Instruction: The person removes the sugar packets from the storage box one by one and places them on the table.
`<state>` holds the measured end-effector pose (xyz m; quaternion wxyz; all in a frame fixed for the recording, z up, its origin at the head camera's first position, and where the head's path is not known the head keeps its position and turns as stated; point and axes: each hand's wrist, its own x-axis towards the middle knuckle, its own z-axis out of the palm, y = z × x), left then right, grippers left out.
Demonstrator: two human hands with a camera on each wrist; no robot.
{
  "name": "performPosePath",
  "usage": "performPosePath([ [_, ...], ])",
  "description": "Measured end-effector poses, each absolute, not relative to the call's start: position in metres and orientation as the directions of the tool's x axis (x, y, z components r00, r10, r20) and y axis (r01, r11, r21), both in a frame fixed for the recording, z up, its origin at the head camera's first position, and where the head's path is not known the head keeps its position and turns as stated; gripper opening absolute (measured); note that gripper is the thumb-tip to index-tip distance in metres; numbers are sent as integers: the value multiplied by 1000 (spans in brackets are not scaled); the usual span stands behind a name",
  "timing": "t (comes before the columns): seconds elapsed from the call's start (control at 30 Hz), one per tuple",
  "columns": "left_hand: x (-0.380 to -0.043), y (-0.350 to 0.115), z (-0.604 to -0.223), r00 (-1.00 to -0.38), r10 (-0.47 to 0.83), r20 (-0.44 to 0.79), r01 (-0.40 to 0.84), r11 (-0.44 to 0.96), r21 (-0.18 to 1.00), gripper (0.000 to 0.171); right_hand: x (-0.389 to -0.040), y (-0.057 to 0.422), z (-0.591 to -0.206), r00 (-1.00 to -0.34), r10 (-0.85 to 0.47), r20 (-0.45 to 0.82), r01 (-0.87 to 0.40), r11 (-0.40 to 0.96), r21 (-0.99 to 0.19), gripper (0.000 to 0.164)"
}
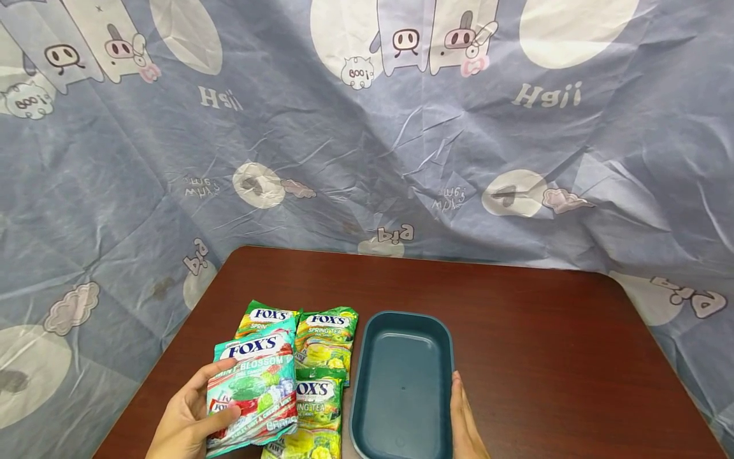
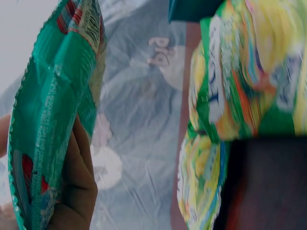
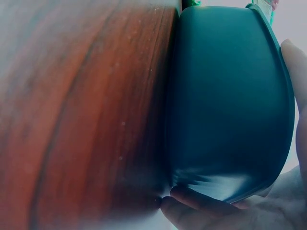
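Observation:
My left hand holds a teal bag of Fox's Mint Blossom candy, thumb across its front and fingers at its left edge. In the left wrist view this candy bag shows its side edge, with curled fingers behind it. Under and beside it lie several green-yellow bags of Fox's Spring Tea candy. A dark teal rectangular plastic container stands right of the bags, nothing inside it. My right hand rests along its right side with straight fingers. In the right wrist view, fingers touch the container's rim.
Everything stands on a dark reddish-brown wooden table with rounded far corners. A grey-blue cloth with cartoon prints hangs behind the table and along its left side.

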<state>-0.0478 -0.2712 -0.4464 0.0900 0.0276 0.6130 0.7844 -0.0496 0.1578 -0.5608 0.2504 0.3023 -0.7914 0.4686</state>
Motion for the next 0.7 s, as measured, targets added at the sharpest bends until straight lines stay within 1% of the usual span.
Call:
performPosePath([
  [0.17,-46,-287,-452,-979,194,-60,-107,-240,965,67,-48,158,-560,-705,-250,663,-701,385,-600,111],
  [0.43,-44,-303,-467,-984,131,-120,-147,-214,966,64,-48,158,-559,-711,-254,655,-697,375,-611,111],
  [0.7,-45,-323,-481,-960,74,-271,-277,-90,957,63,-48,159,-558,-718,-256,647,-691,370,-621,110],
])
